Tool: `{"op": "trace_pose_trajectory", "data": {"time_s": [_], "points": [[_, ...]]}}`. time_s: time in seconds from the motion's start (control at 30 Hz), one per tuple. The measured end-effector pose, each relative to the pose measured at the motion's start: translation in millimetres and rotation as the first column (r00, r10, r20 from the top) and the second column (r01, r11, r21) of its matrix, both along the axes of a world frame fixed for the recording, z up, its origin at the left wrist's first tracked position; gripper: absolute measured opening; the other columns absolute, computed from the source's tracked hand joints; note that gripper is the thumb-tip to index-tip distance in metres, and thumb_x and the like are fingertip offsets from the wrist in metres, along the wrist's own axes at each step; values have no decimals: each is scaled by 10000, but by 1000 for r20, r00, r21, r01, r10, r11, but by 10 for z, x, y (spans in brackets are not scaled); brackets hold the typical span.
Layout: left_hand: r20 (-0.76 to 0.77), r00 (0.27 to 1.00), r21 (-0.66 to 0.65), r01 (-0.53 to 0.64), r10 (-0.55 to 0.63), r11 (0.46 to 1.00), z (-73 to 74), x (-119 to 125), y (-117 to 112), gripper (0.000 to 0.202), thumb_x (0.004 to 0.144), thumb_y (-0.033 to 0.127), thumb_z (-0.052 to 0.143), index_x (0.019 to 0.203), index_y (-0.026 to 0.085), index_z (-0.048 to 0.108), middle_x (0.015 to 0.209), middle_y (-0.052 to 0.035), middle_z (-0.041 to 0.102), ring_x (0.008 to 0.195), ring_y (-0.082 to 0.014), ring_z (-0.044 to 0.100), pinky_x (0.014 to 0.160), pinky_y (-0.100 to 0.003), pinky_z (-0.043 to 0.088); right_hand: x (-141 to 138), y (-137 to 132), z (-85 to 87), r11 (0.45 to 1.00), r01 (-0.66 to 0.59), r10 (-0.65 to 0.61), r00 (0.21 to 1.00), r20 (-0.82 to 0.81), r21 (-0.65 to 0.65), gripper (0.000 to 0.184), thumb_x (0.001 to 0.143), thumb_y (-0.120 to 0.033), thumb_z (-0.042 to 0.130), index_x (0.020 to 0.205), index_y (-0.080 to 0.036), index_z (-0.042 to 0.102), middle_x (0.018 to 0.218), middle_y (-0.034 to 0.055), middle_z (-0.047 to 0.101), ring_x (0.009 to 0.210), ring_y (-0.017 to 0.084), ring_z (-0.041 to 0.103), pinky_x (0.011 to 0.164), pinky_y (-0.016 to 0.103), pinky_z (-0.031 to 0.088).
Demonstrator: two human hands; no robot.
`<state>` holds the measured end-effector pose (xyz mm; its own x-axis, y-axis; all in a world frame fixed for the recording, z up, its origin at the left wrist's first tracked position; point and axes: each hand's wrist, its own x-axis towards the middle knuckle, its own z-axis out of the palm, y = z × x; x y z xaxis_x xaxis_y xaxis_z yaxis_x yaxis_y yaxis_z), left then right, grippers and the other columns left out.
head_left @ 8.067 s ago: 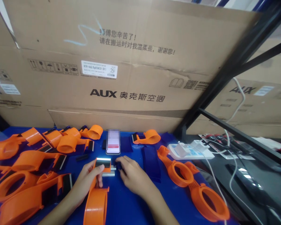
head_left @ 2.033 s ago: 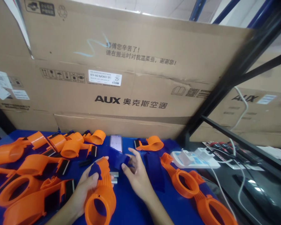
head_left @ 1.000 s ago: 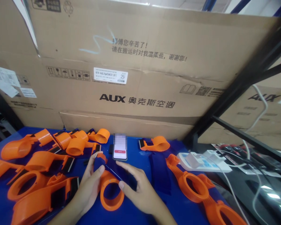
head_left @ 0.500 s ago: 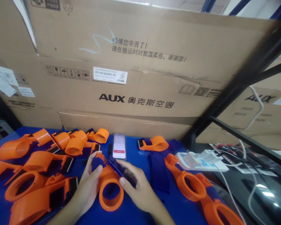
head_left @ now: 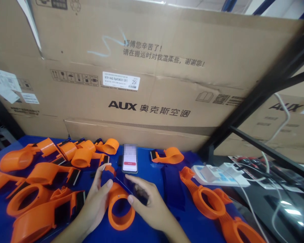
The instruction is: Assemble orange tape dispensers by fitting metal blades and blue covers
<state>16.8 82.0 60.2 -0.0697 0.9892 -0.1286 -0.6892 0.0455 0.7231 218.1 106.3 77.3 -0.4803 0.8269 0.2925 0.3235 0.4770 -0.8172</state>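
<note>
An orange ring-shaped tape dispenser point(head_left: 120, 209) lies flat on the blue table point(head_left: 152, 233) in front of me. My left hand point(head_left: 97, 200) grips its head end, thumb pressed on the orange neck. My right hand point(head_left: 148, 206) pinches a dark blue strip point(head_left: 128, 185) that lies across the dispenser's neck. A phone point(head_left: 130, 163) with a lit screen lies just beyond both hands.
Several more orange dispensers point(head_left: 44, 173) crowd the table's left side, and others point(head_left: 205, 199) lie at the right. A white power strip point(head_left: 219, 175) with cables sits right of them. Large cardboard boxes point(head_left: 147, 81) wall off the back. A black frame point(head_left: 258, 91) slants at right.
Eight seconds ago I held the dispenser's toothed blade end. Two seconds ago it was raised; it now lies flat with the blue strip across its neck. The last half second shows little movement.
</note>
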Motion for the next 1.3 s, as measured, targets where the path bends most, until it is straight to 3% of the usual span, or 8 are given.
{"op": "trace_pose_trajectory", "data": {"time_s": [0.13, 0.33, 0.53, 0.7, 0.93, 1.13, 1.2, 1.3], "points": [[11, 1000, 29, 7, -8, 1000, -59, -30, -10, 742, 792, 314, 835, 1444, 422, 496, 1447, -43, 640, 1367, -338, 550, 1123, -528, 459, -12, -25, -1, 999, -42, 41, 998, -43, -29, 566, 933, -404, 682, 1465, -277, 538, 1041, 49, 711, 823, 190, 663, 741, 334, 589], [13, 1000, 94, -14, 13, 995, -115, -62, -21, 733, 754, 341, 848, 1422, 399, 552, 1452, -80, 640, 1430, -369, 478, 1178, -563, 377, 0, -78, -11, 992, 37, -48, 995, 87, 122, 818, 828, -304, 790, 1552, -325, 411, 1486, 111, 562, 1345, 340, 541, 1124, 562, 436], [-201, 963, 203, -136, 177, 970, -5, -16, -13, 564, 668, 223, 917, 1164, 287, 656, 1337, -97, 706, 1328, -397, 585, 1176, -579, 357, -7, -94, -39, 899, -28, -68, 977, 201, 438, 709, 888, -321, 750, 1525, -276, 444, 1324, 123, 673, 1138, 308, 652, 1030, 522, 469], [-215, 947, 234, -188, 239, 954, 22, 3, -10, 426, 667, 185, 910, 997, 270, 655, 1164, -51, 749, 1249, -382, 643, 1128, -565, 420, -16, -62, -70, 832, -34, -82, 979, 184, 553, 653, 906, -306, 731, 1500, -267, 462, 1272, 123, 698, 1047, 305, 665, 900, 483, 500], [-179, 960, 244, -169, 215, 955, -6, -32, 7, 386, 693, 173, 886, 982, 274, 652, 1062, -24, 738, 1191, -359, 667, 1111, -553, 437, -50, -78, -73, 837, -38, -70, 982, 175, 546, 710, 908, -292, 716, 1549, -293, 410, 1306, 119, 689, 1118, 311, 664, 947, 490, 500], [-159, 985, 191, -29, 60, 981, -54, -23, -37, 659, 706, 369, 883, 1315, 295, 642, 1330, -115, 707, 1331, -412, 569, 1112, -517, 457, 45, -86, -62, 887, 39, -107, 986, 124, 460, 701, 924, -398, 624, 1566, -226, 401, 1376, 144, 650, 1200, 341, 645, 1056, 503, 458], [-164, 987, 221, 31, 6, 975, -56, 19, -81, 751, 674, 409, 899, 1365, 288, 630, 1375, -132, 684, 1382, -435, 516, 1127, -526, 441, 72, -82, -33, 921, 49, -90, 992, 88, 387, 517, 1001, -393, 496, 1487, -218, 497, 1326, 133, 679, 1161, 313, 664, 1031, 460, 479], [-237, 970, 248, 121, -61, 961, -70, 83, -146, 823, 634, 395, 929, 1388, 284, 619, 1394, -140, 670, 1391, -452, 502, 1164, -559, 389, 64, -76, 9, 974, 20, -34, 998, 58, 227, 386, 1079, -370, 318, 1118, -213, 668, 970, 80, 737, 881, 238, 698, 832, 360, 533]]}}
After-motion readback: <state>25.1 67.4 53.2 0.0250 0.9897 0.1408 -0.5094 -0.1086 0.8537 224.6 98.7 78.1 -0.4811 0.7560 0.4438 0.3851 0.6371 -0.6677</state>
